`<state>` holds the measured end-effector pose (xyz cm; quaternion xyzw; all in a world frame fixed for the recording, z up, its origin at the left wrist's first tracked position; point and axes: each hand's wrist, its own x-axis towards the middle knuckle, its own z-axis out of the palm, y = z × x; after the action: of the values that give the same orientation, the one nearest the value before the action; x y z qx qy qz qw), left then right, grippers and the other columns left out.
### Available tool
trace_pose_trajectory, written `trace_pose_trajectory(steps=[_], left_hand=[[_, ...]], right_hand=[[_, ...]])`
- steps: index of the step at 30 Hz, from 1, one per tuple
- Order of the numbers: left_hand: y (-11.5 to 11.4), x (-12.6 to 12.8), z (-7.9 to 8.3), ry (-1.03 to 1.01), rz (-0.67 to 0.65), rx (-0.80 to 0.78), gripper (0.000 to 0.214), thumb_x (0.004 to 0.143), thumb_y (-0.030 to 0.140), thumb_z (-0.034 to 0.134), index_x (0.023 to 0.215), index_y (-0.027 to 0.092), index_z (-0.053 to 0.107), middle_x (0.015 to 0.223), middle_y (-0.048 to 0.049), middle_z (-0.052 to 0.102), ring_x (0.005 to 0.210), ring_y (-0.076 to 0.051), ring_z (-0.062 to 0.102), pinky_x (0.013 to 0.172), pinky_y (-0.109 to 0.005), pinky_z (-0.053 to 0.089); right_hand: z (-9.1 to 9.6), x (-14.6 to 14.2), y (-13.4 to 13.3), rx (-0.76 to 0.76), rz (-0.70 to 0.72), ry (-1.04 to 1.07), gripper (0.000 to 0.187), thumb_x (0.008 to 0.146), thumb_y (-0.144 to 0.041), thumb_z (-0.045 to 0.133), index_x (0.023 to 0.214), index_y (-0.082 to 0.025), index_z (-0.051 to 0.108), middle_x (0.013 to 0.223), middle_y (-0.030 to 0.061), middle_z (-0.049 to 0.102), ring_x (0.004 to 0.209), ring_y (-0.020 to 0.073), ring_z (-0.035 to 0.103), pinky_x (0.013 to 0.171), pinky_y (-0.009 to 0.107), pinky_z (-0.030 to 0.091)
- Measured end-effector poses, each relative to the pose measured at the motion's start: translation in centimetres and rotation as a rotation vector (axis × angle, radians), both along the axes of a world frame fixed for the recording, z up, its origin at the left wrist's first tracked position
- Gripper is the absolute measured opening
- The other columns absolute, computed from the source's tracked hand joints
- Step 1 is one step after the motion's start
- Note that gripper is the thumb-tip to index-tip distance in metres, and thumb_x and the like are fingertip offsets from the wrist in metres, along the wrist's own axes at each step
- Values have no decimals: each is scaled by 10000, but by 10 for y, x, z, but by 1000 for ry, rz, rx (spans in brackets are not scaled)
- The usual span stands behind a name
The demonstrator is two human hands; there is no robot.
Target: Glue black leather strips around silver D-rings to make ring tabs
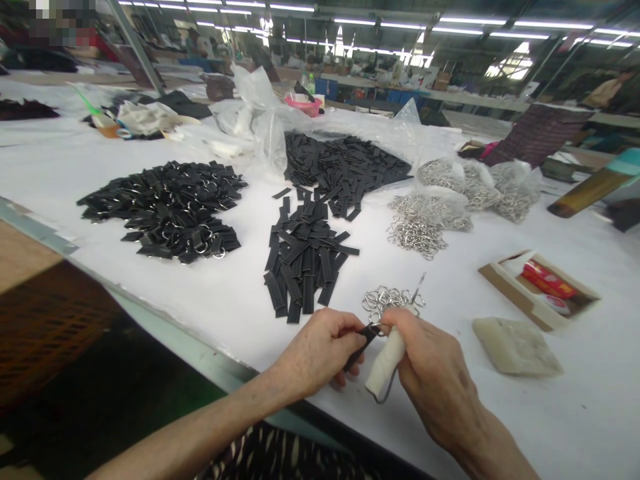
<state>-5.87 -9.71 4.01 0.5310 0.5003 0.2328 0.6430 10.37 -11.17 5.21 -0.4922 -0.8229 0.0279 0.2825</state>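
Observation:
My left hand (325, 350), near the table's front edge, pinches a short black strip (367, 343) between thumb and fingers. At the strip's upper end is a metal ring (379, 329), which the fingertips of my right hand (435, 373) touch. The right hand is closed around a tool with a white wrapped handle (386, 363); a thin tip (419, 288) sticks out beyond the fingers. Just past the hands lies a small heap of loose metal rings (385, 299). A pile of black strips (305, 257) lies beyond my left hand.
Black strips fitted with rings (170, 207) are heaped at left. A larger strip pile (345, 163) lies behind, beside clear plastic bags (250, 107). Bagged rings (440, 207), an open box (543, 290), a pale block (517, 347) and a bottle (595, 183) are at right.

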Motion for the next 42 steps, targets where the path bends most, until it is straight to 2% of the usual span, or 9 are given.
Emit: trace_pose_trajectory(steps=[8, 15, 17, 20, 23, 27, 33, 38, 42], left_hand=[[-2, -2, 1, 7, -76, 101, 208, 782, 204, 445, 771, 156, 647, 636, 5, 570, 530, -109, 528, 472, -196, 459], [-2, 0, 1, -248, 31, -30, 178, 772, 187, 517, 947, 197, 545, 608, 39, 564, 624, -148, 586, 488, -224, 500], [-2, 0, 2, -326, 79, -100, 309, 754, 178, 558, 1058, 209, 511, 605, 46, 577, 661, -169, 618, 501, -241, 513], [-1, -2, 1, -411, 161, -205, 424, 729, 167, 606, 1141, 190, 506, 710, -2, 663, 683, -189, 661, 569, -294, 538], [-2, -2, -2, -523, 254, -293, 370, 703, 168, 651, 1066, 155, 580, 772, -44, 707, 626, -171, 667, 622, -316, 538], [-3, 1, -3, -625, 295, -370, 238, 679, 140, 690, 914, 112, 661, 772, -66, 722, 616, -126, 656, 640, -245, 506], [-5, 5, -1, -664, 351, -435, 180, 624, 89, 703, 801, 96, 680, 692, -51, 709, 586, -107, 630, 617, -207, 473], [-7, 5, -1, -710, 355, -487, 167, 620, 136, 699, 776, 99, 653, 686, -56, 699, 607, -144, 649, 633, -256, 510], [-7, 9, -5, -664, 419, -460, 167, 613, 159, 745, 650, 138, 583, 555, 1, 648, 481, -124, 609, 520, -250, 515]], right_hand=[[-2, 2, 2, -493, -119, 258, 176, 780, -85, 413, 827, -242, 477, 608, -72, 601, 505, 113, 536, 475, 194, 383], [7, 6, 0, -610, -183, 395, 112, 819, -143, 443, 796, -234, 505, 620, -48, 610, 513, 124, 547, 461, 209, 403], [6, 9, -3, -553, -208, 405, 116, 832, -160, 454, 843, -237, 539, 677, -29, 655, 553, 137, 595, 475, 220, 433], [-1, 13, -8, -287, -154, 351, 149, 852, -181, 477, 954, -241, 568, 797, 15, 699, 689, 168, 653, 580, 263, 491], [-12, 12, -12, 6, 47, 257, 148, 842, -137, 478, 927, -226, 562, 947, 63, 705, 800, 179, 655, 676, 293, 506], [-16, 1, -13, 231, 199, 29, 213, 820, -59, 442, 777, -210, 586, 899, 57, 721, 699, 181, 630, 604, 300, 476], [-11, -8, -14, 317, 198, -35, 284, 851, -25, 425, 674, -184, 579, 758, 55, 714, 653, 165, 610, 614, 286, 467], [-20, -3, -18, 198, 219, 121, 184, 825, -44, 476, 775, -199, 564, 798, 48, 700, 724, 184, 622, 636, 313, 490], [-26, -7, -23, 167, 138, 294, 195, 790, -36, 503, 807, -227, 534, 794, 33, 693, 735, 184, 635, 634, 311, 503]])
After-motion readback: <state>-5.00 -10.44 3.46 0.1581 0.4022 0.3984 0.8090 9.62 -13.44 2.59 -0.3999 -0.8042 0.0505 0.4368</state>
